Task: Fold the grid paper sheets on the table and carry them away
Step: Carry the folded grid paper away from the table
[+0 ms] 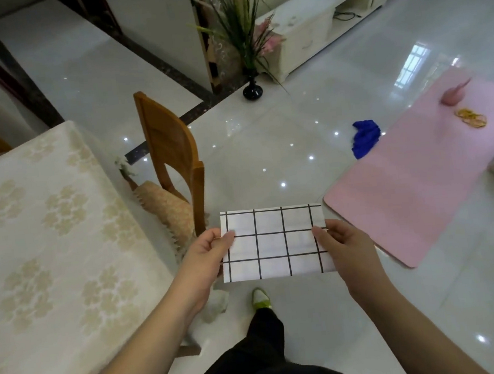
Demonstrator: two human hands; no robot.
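Observation:
A folded white sheet of grid paper with black lines hangs flat in the air in front of me, above the floor. My left hand pinches its left edge, thumb on top. My right hand pinches its right edge the same way. The table, covered with a cream flower-pattern cloth, lies to my left, apart from the paper. I see no other grid sheet on the part of the table in view.
A wooden chair with a cushion stands at the table's right side. A pink mat lies on the glossy tiled floor at right, with a blue cloth beside it. A black vase with a plant stands farther back. My foot is below the paper.

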